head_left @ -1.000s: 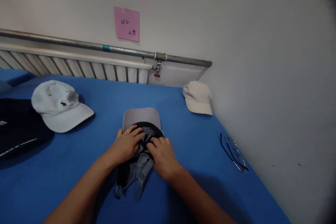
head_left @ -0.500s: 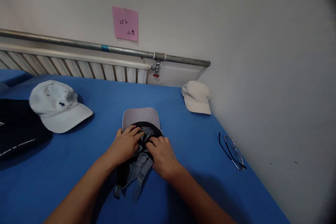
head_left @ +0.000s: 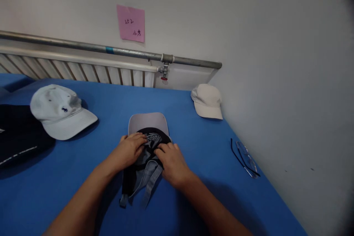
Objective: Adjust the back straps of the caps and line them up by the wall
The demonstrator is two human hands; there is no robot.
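A grey cap lies on the blue table, its inside up and its brim pointing away from me. Its black lining shows, and the loose back strap trails towards me. My left hand grips the cap's left edge, fingers bent over the rim onto the lining. On the opposite side my right hand has its fingers curled over the right edge. Both thumbs are mostly hidden.
A white cap and a dark cap are at the left of the blue table. A cream cap sits at the back right, glasses nearer. Behind run a pipe and a radiator.
My left hand has slid a little left and its fingers have drawn back from the middle of the lining, showing more of the printed lettering. My right hand has hardly moved.
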